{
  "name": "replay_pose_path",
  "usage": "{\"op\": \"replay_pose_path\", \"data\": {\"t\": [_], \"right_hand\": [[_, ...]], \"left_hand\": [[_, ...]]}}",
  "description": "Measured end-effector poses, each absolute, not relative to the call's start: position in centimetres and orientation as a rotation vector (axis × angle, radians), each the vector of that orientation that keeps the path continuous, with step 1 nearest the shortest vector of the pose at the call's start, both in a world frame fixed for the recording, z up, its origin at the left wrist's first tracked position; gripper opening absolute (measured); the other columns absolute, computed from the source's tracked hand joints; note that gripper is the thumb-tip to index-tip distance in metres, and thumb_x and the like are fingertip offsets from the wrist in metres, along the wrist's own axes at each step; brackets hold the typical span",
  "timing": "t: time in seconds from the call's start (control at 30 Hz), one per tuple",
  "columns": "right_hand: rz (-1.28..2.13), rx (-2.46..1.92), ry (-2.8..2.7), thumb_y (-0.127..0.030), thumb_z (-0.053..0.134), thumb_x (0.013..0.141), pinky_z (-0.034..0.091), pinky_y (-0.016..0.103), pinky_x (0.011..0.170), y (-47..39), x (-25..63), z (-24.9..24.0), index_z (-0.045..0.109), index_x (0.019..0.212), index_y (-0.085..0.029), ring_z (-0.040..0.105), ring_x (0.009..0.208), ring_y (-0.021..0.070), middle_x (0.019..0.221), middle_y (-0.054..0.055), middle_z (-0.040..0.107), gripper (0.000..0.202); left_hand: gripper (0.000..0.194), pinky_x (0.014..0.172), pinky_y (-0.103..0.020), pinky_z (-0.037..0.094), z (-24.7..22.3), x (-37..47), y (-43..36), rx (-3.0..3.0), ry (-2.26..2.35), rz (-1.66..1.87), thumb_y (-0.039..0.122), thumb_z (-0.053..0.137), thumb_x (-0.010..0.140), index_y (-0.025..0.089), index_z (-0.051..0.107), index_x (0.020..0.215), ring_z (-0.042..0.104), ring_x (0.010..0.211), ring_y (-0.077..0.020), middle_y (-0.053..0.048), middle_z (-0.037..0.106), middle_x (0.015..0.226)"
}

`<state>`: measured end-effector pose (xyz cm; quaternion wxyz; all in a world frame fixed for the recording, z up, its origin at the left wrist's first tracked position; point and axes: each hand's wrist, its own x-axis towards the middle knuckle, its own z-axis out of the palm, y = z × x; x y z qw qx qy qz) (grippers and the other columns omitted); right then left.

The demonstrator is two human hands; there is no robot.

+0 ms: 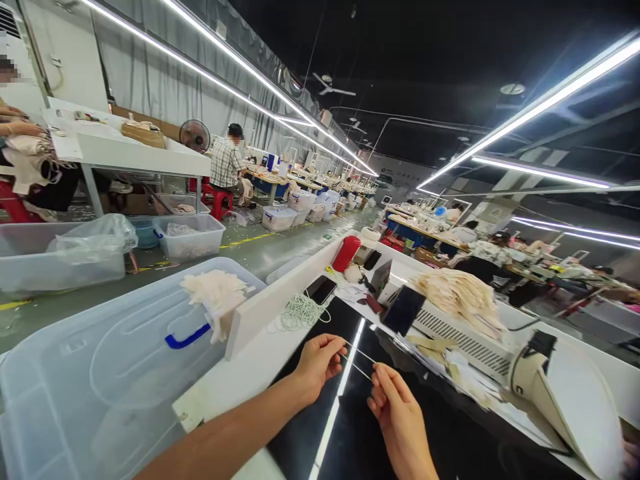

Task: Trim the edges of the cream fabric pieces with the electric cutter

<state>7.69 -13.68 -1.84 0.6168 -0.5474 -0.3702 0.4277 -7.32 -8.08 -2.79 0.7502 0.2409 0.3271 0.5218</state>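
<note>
A thin pale cord loop (359, 361) is stretched between both hands above a glossy black surface (320, 427). My left hand (320, 363) pinches its left end between thumb and fingers. The right end is pinched in my right hand (395, 403), slightly lower and closer to me. Beyond my left hand, a tangled heap of pale green cord (300, 312) lies on the white table edge beside a dark phone (321, 289). Past my right hand, cream fabric scraps (465, 373) lie along the table near a dark tablet-like device (404, 310).
A red object (346, 253) stands at the table's far end. Stacked cream fabric (457, 293) rests on a vented white unit (470, 347); a white round-headed device (565, 400) is at right. A lidded plastic bin (125, 373) stands left. People sit at workstations beyond.
</note>
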Motion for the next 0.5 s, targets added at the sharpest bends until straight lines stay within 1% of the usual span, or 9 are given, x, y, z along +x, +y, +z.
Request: {"op": "replay_pose_path", "data": {"t": [0.1, 0.2, 0.27, 0.33, 0.43, 0.5], "right_hand": [[0.880, -1.314, -0.979, -0.066, 0.087, 0.068, 0.045, 0.025, 0.050, -11.6, 6.8, -0.5, 0.073, 0.089, -0.023, 0.045, 0.055, 0.0099, 0.074, -0.002, 0.060, 0.050], [0.770, -1.358, -1.166, -0.067, 0.083, 0.072, 0.046, 0.027, 0.053, -9.0, 5.6, 1.4, 0.075, 0.092, -0.022, 0.050, 0.058, 0.0137, 0.069, -0.001, 0.060, 0.050], [0.714, -1.369, -1.312, -0.067, 0.083, 0.071, 0.046, 0.029, 0.054, -7.3, 4.6, 2.7, 0.076, 0.091, -0.022, 0.054, 0.061, 0.0165, 0.069, 0.000, 0.062, 0.051], [0.667, -1.369, -1.442, -0.068, 0.081, 0.071, 0.046, 0.030, 0.056, -5.7, 3.8, 3.8, 0.077, 0.090, -0.022, 0.058, 0.066, 0.0189, 0.073, 0.001, 0.066, 0.050], [0.607, -1.363, -1.591, -0.065, 0.078, 0.080, 0.051, 0.031, 0.065, -3.7, 2.6, 4.7, 0.077, 0.090, -0.021, 0.063, 0.075, 0.0200, 0.082, 0.002, 0.071, 0.045], [0.592, -1.370, -1.675, -0.058, 0.076, 0.088, 0.054, 0.032, 0.071, -2.4, 1.9, 4.7, 0.075, 0.092, -0.020, 0.065, 0.077, 0.0182, 0.085, 0.002, 0.071, 0.038]], "left_hand": [[0.030, 0.056, -0.014, 0.047, -2.6, -7.2, -7.7, 0.371, 0.716, 1.192, 0.031, 0.096, 0.078, 0.014, 0.071, 0.085, 0.057, 0.062, -0.0050, -0.001, 0.068, 0.082], [0.024, 0.058, -0.015, 0.051, -2.3, -6.9, -7.6, 0.246, 0.698, 1.220, 0.026, 0.091, 0.086, 0.014, 0.070, 0.087, 0.058, 0.064, -0.0049, -0.002, 0.067, 0.086], [0.021, 0.060, -0.017, 0.054, -2.1, -6.8, -7.6, 0.172, 0.688, 1.234, 0.028, 0.085, 0.093, 0.015, 0.068, 0.092, 0.060, 0.065, -0.0059, -0.002, 0.068, 0.090], [0.020, 0.061, -0.020, 0.057, -1.9, -6.8, -7.6, 0.111, 0.684, 1.237, 0.032, 0.079, 0.098, 0.016, 0.067, 0.098, 0.062, 0.067, -0.0075, -0.003, 0.069, 0.094], [0.021, 0.060, -0.021, 0.057, -1.7, -6.6, -7.7, 0.058, 0.687, 1.227, 0.035, 0.074, 0.102, 0.016, 0.065, 0.100, 0.063, 0.067, -0.0086, -0.004, 0.068, 0.095], [0.020, 0.059, -0.021, 0.056, -1.7, -6.4, -7.8, 0.045, 0.692, 1.214, 0.033, 0.072, 0.104, 0.016, 0.064, 0.097, 0.061, 0.065, -0.0085, -0.002, 0.066, 0.090]]}}
